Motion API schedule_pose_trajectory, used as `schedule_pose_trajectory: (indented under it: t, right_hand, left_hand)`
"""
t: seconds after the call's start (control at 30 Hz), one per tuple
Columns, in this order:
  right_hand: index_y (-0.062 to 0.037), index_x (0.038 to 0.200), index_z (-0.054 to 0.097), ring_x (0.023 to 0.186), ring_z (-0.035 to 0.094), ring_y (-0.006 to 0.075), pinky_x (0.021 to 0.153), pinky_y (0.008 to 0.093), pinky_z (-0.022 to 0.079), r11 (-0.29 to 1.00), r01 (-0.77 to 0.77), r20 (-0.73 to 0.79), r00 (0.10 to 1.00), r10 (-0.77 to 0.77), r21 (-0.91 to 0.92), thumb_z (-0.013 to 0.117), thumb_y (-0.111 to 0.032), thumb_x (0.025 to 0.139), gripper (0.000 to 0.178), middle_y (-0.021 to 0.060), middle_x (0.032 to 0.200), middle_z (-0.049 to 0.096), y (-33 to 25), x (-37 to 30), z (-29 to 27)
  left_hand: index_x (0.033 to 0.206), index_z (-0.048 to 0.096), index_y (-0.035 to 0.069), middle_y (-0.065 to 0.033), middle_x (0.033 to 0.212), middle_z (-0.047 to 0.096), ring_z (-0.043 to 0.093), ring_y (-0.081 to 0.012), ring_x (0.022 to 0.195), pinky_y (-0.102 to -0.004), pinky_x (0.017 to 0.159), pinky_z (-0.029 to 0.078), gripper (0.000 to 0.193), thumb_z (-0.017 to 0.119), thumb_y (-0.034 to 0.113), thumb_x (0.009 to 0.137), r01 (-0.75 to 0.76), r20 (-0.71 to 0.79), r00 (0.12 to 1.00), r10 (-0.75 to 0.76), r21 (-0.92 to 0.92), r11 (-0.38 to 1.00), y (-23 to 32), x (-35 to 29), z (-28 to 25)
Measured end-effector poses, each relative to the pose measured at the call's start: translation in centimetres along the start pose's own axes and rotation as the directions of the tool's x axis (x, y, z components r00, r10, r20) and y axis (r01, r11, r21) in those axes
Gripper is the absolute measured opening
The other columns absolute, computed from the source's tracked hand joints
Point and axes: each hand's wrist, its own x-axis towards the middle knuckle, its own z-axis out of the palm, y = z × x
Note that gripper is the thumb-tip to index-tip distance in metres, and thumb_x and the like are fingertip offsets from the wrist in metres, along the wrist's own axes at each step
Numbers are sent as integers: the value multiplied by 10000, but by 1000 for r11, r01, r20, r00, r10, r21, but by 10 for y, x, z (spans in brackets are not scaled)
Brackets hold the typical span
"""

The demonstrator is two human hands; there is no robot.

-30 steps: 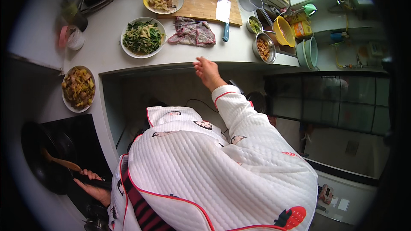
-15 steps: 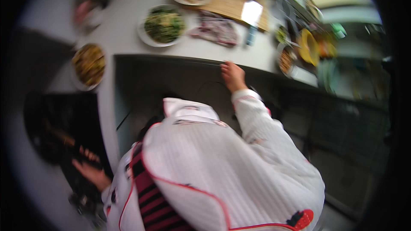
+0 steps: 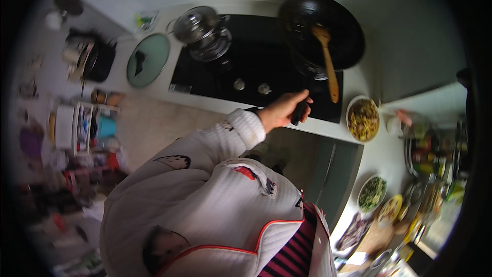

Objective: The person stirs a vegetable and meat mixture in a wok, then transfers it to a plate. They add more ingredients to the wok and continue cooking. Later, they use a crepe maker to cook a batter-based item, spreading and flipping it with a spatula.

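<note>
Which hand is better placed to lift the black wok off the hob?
Probably the left hand: it is closed around the wok's black handle at the hob's front edge. The right hand is out of view.

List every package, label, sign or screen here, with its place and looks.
Small packet: left of the hob, flat, green and white.
Bottles and jars: far right, with red, green and yellow labels, blurred.
Boxes and packs: far left, white and blue, blurred.
No screen or sign shows.

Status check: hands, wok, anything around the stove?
Left hand grips wok handle. Right hand out of view. Wooden spatula rests in wok; lidded pot beside it.
</note>
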Motion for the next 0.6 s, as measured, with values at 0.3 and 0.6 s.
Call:
schedule_pose_trajectory:
  t: [0.3, 0.6]
  right_hand:
    - [-80, 1267, 649, 645, 542, 82, 551, 238, 454, 820, 232, 395, 918, -7, -524, 636, -370, 988, 403, 1, 854, 659, -123, -4, 169]
    - [-17, 1355, 543, 873, 616, 149, 805, 276, 515, 740, 190, 534, 805, 259, -645, 662, -200, 972, 441, 53, 943, 641, -124, 50, 219]
  left_hand:
    - [1028, 484, 25, -96, 603, 573, 549, -200, 444, -337, 460, 480, 490, 497, 515, 1024, -159, -11, 987, 158, -17, 987, -52, -12, 30]
    - [1128, 458, 107, -134, 851, 667, 643, -194, 615, -334, 564, 550, 567, 486, 650, 967, -69, -103, 993, 65, -31, 997, -50, -23, 36]
